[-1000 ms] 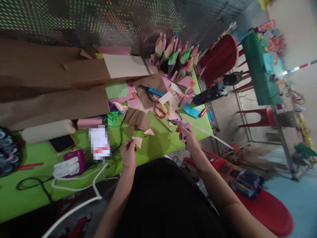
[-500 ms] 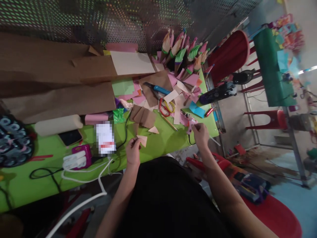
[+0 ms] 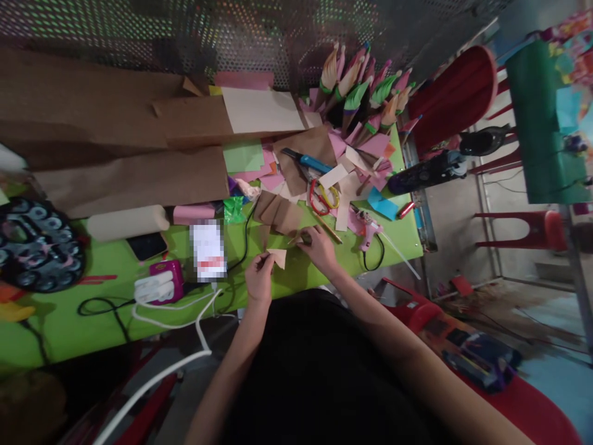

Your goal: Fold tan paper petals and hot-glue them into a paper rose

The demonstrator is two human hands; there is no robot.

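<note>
My left hand is closed, thumb and fingers pinching a small tan piece of paper above the green tabletop. To its right my right hand has its fingertips pressed together at the edge of another small tan paper piece, mostly hidden by the fingers. Just beyond both hands lie several folded brown paper pieces. A pencil rests beside my right fingers. Farther right, a pink hot glue gun with a long glue stick in it lies on the table.
Red-and-yellow-handled scissors, a blue utility knife and paper scraps lie beyond. Paper cones stand at the back right. On the left are a phone with a lit screen, a pink power adapter and white cable.
My right hand has left the glue gun and moved left to the small paper piece on the table. The left hand still pinches its paper. The view has shifted slightly.
</note>
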